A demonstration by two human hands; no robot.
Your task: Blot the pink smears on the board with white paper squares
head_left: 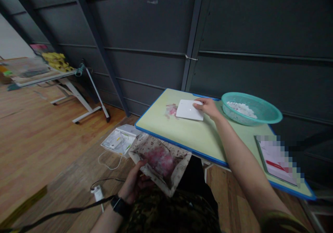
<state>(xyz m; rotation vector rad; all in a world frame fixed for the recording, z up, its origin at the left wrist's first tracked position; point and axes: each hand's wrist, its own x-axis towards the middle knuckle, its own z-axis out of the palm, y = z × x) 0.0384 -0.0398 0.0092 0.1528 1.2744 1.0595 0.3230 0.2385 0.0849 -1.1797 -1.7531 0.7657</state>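
My right hand (206, 107) grips a flat white card-like sheet (187, 110) by its right side, thumb on top, above the pale yellow-green tabletop (161, 125). Left of the sheet, a patch of pink and white bits (171, 110) lies on the table. My left hand (138, 181) is closed on the near left edge of an open box (179, 179) with a speckled, stained lining, held low in front of the table edge. Pink and white fluffy material (162, 161) fills its bottom. Most of the left fingers are hidden under the box.
A green plastic basket (267, 109) with white pieces stands at the table's back right, near a clipboard (270, 156) with paper and a red pen. An open white box (111, 142), a power strip (97, 194) and cables lie on the floor at left. Dark metal panels (145, 28) rise behind.
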